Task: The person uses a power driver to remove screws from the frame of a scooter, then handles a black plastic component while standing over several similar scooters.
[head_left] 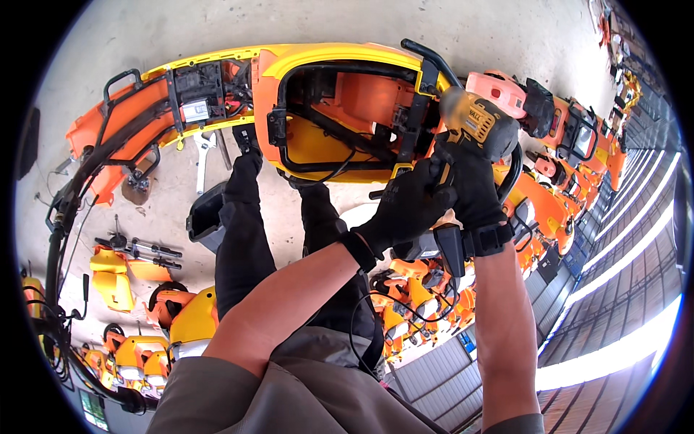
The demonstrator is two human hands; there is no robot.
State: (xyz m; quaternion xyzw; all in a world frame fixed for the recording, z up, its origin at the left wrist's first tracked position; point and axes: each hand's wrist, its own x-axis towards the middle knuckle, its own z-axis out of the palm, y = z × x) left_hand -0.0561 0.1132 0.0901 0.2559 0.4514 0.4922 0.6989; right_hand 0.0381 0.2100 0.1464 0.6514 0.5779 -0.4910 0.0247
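Note:
A yellow and black cordless drill is raised at the right end of a yellow and orange vehicle body. My right hand, in a black glove, is wrapped round the drill's grip. My left hand, gloved too, is closed against the same grip from the left; its fingertips are partly hidden. Below my hands a dark battery-like block shows beside my right wrist. The drill's front is blurred, so I cannot tell what it touches. A black tube frame rims the body's opening, where cables and an orange inner shell show.
By my feet lie a large silver wrench and a black bin. A black bent bar sticks up near the drill. Several orange and yellow machines crowd below and right. Black hoses curve along the left.

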